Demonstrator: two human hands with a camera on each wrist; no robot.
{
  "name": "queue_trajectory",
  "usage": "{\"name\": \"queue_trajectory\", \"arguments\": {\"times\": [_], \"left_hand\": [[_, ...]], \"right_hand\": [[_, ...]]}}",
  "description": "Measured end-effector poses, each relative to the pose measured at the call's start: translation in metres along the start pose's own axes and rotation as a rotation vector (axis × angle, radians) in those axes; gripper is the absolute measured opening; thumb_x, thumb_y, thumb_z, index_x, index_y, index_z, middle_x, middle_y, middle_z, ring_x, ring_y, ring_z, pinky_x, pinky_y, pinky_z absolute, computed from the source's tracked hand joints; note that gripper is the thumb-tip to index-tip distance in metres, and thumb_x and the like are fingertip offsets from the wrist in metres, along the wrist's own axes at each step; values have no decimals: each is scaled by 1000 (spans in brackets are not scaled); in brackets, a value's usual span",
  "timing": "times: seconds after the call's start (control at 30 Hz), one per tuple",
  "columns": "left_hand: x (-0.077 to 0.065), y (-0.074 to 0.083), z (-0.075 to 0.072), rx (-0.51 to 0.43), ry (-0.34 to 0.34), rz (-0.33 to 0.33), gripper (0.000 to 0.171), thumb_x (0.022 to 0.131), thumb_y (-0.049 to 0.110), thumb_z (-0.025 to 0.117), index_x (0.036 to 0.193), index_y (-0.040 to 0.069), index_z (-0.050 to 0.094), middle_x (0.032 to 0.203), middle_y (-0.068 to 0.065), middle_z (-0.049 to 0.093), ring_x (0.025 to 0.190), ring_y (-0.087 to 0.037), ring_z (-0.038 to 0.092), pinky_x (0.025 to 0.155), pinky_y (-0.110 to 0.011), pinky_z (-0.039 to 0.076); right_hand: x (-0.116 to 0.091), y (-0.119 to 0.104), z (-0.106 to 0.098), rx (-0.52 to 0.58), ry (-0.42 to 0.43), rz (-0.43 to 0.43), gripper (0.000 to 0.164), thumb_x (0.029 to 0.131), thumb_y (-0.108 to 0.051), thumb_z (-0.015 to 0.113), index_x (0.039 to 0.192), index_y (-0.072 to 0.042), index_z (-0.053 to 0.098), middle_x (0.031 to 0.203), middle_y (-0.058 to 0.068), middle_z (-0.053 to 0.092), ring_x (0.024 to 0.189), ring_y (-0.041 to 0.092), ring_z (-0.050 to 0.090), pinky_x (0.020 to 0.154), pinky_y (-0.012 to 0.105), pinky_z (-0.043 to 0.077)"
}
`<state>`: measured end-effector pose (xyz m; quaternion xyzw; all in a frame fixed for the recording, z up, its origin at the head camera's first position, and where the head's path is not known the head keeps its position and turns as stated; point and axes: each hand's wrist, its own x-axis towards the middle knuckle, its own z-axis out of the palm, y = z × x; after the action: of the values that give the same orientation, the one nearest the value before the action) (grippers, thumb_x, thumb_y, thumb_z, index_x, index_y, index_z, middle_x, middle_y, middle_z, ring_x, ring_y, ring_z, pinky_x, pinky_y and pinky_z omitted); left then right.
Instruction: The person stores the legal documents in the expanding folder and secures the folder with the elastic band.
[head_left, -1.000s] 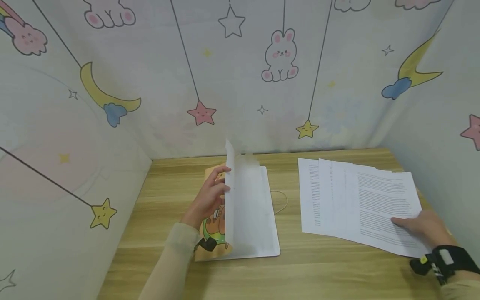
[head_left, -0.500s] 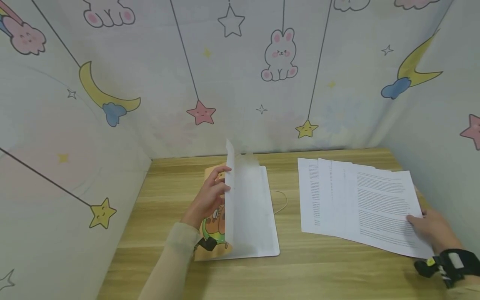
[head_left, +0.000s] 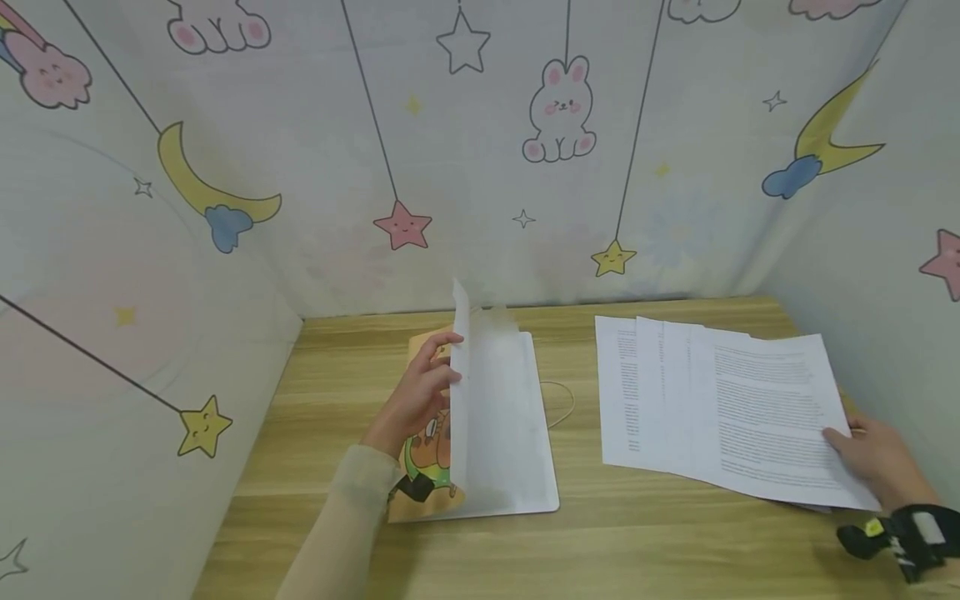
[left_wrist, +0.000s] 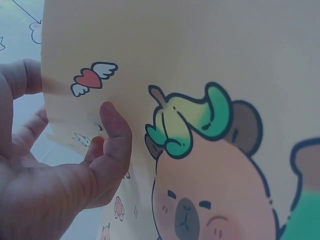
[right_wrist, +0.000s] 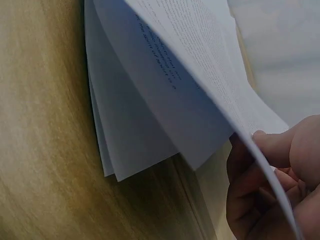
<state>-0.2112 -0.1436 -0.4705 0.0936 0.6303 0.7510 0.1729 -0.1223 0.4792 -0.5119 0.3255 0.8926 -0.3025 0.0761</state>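
A folder [head_left: 510, 450] with a cartoon capybara cover lies on the table, its cover raised partway. My left hand [head_left: 416, 396] holds this cover [left_wrist: 215, 50] by its free edge, with some fingers behind it in the left wrist view. To the right, several overlapping printed sheets [head_left: 660, 400] are fanned out. My right hand [head_left: 877, 454] pinches the top sheet [head_left: 780, 417] at its right edge, thumb on the printed face and fingers underneath. The right wrist view shows this sheet bent and lifted off the lower sheets [right_wrist: 130, 135].
A thin elastic loop [head_left: 558, 404] sticks out from the folder's right side. Wood-grain tabletop [head_left: 600, 550] lies in front of the folder and papers. Cloth walls [head_left: 480, 167] with cartoon prints stand at the back and both sides.
My right hand has slid from the face of the top sheet to its right edge and now pinches it. That sheet has shifted slightly right and up. The left hand stays put.
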Motion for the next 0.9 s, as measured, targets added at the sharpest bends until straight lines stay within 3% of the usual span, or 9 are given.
{"name": "queue_trajectory", "arguments": {"times": [0.1, 0.2, 0.37, 0.47, 0.67, 0.9], "left_hand": [[0, 1, 1, 3, 0, 0, 53, 99, 2, 49, 148, 18, 39, 142, -32, 44, 112, -33, 59, 83, -46, 58], [0, 2, 1, 11, -5, 2, 53, 99, 2, 49, 148, 17, 38, 143, -31, 45, 113, -32, 60, 84, -47, 58], [1, 0, 1, 18, -8, 0, 53, 99, 2, 49, 149, 17, 38, 141, -28, 48, 112, -31, 61, 85, -47, 58], [1, 0, 0, 19, -3, -1, 53, 99, 2, 49, 149, 17, 38, 139, -27, 49, 111, -30, 61, 84, -47, 58], [0, 0, 1, 16, 4, -1, 52, 99, 3, 49, 148, 17, 39, 138, -28, 48, 108, -30, 62, 83, -45, 58], [0, 1, 1, 16, 4, 4, 52, 100, 3, 49, 149, 17, 38, 144, -29, 45, 113, -32, 61, 85, -45, 58]], "right_hand": [[3, 5, -2, 27, 0, -29, 62, 109, -17, 47, 152, 21, 23, 146, 50, 34, 124, 59, 47, 88, 58, 48], [4, 11, -3, 50, 12, -67, 61, 109, -17, 47, 151, 22, 25, 143, 49, 38, 116, 56, 54, 74, 45, 53], [3, 16, -5, 84, 52, -95, 60, 109, -17, 48, 151, 21, 28, 141, 48, 41, 108, 54, 60, 56, 27, 47], [2, 17, -6, 98, 68, -112, 60, 110, -18, 48, 151, 21, 28, 142, 49, 41, 100, 50, 64, 54, 26, 47], [1, 15, -7, 131, 73, -165, 58, 110, -22, 49, 148, 20, 34, 136, 46, 49, 70, 17, 64, 54, 28, 51], [-4, 0, -5, 168, 74, -223, 63, 112, -27, 47, 151, 21, 31, 135, 45, 51, 67, 5, 60, 56, 28, 54]]}}
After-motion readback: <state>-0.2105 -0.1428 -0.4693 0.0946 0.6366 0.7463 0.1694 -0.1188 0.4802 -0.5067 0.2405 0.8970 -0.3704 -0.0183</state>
